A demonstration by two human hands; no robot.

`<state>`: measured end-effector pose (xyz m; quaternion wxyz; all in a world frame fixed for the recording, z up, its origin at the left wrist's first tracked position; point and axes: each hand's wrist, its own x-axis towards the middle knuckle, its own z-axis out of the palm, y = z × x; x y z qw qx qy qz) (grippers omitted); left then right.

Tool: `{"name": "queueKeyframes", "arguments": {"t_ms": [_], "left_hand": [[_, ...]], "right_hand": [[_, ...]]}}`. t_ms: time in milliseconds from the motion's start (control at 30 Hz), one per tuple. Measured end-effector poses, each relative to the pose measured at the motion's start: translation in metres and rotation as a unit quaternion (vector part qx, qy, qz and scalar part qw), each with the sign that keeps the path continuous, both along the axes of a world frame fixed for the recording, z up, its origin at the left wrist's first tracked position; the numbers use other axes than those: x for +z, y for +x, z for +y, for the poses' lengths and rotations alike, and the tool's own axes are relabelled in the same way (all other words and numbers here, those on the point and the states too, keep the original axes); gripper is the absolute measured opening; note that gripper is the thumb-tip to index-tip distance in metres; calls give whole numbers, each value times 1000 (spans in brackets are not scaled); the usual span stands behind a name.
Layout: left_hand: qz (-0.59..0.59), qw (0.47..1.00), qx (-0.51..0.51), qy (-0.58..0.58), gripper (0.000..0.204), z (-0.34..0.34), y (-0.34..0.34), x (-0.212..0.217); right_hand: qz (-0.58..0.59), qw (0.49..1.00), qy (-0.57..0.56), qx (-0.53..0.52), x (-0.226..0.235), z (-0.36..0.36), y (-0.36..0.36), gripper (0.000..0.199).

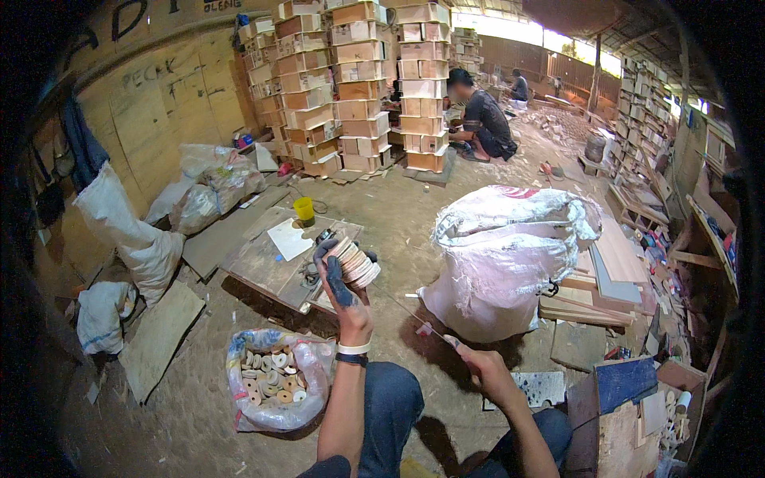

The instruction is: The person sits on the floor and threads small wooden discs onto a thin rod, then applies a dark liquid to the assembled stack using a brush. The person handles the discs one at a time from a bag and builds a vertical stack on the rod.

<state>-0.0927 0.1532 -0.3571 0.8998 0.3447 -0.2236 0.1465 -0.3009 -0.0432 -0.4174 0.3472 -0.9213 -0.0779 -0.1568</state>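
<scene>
My left hand (344, 293), partly covered in something dark, is wrapped round a stack of round wooden discs (356, 264). A thin rod (404, 309) slants from near the stack down to my right hand (483, 371), which is closed on its lower end. A small pinkish-red piece (425, 328) sits on the rod close to my right fingers. Whether the rod passes through the discs cannot be made out. Below my left hand, an open plastic sack (307, 410) holds many loose wooden discs (273, 374) with centre holes.
A low wooden board (253, 253) beyond my left hand bears a yellow cup (304, 210) and a white sheet (289, 239). A large white sack (494, 279) stands ahead right. Tall box stacks (424, 95) rise behind; a person (484, 119) crouches beside them. Planks (613, 247) lie at right.
</scene>
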Motion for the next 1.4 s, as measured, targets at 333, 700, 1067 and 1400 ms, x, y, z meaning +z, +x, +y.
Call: {"name": "queueKeyframes", "arguments": {"t_ms": [333, 700, 1067, 1400], "left_hand": [[44, 994, -63, 73, 49, -34, -26, 2], [-57, 932, -10, 357, 22, -36, -34, 13], [-149, 894, 62, 418, 22, -20, -13, -2], [213, 671, 275, 655, 21, 253, 22, -204]], "right_hand": [[-35, 996, 71, -36, -5, 1, 8, 50], [197, 957, -148, -150, -38, -97, -13, 29], [66, 993, 71, -67, -4, -25, 7, 17], [11, 991, -16, -132, -8, -36, -16, 24]]}}
